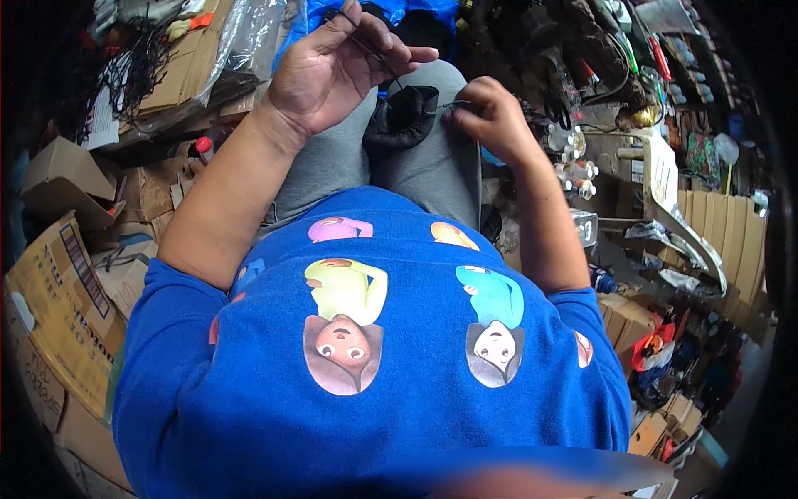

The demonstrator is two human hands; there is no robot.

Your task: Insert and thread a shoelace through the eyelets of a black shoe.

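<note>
A black, cupped item (402,119), perhaps part of a shoe, rests between my grey-trousered knees with its opening facing up. My left hand (339,71) is raised above it on the left, palm turned up. Its thumb and forefinger pinch a dark thread (366,46) that slants down to the black item; the other fingers stretch out loosely. Close beside the item's right edge, my right hand (492,118) is closed, fingers curled. A thin dark strand (445,106) runs from the item into its fingertips; whether a needle is there I cannot tell.
Cardboard boxes (66,187) and a heap of black cords (137,71) lie on the left. To the right stand small bottles (575,170) and a white chair (662,170). Blue plastic (293,33) and dark footwear-like items lie ahead, beyond my knees.
</note>
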